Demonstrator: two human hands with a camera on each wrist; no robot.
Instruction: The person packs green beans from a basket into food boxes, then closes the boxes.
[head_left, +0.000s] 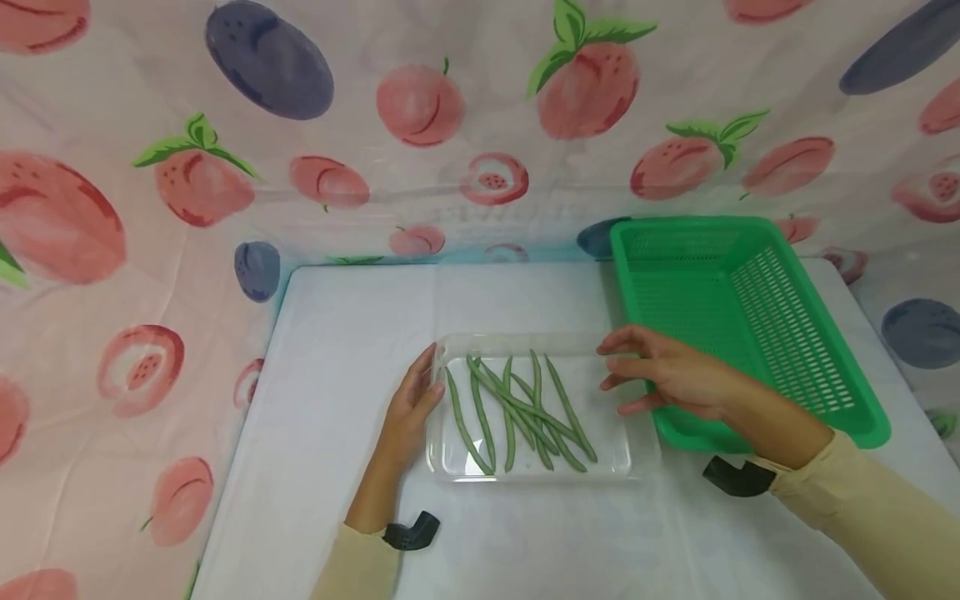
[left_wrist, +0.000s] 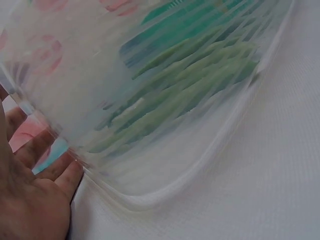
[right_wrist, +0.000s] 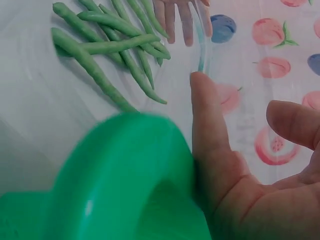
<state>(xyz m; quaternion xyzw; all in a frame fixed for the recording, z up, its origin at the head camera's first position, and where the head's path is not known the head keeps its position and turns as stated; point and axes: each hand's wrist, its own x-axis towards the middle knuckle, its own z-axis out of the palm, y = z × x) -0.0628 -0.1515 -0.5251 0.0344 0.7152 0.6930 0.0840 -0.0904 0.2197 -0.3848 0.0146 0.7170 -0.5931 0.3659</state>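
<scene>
A clear rectangular container (head_left: 525, 479) sits on the table with several green beans (head_left: 517, 408) in it, some lying crossed over others. At its left end, my left hand (head_left: 408, 408) touches the outer wall with fairly straight fingers; the left wrist view shows those fingers (left_wrist: 35, 145) against the clear side. Over the container's right end hovers my right hand (head_left: 667, 375), its fingers spread and nothing between them. Just beneath that hand is the near left rim of a green basket (head_left: 825, 333), which looms large in the right wrist view.
A white-covered table (head_left: 352, 317) bears both the container and the basket. Behind and to the sides hangs a fruit-patterned cloth (head_left: 315, 142). The green basket stands at the right, close against the container's right end, with perforated walls.
</scene>
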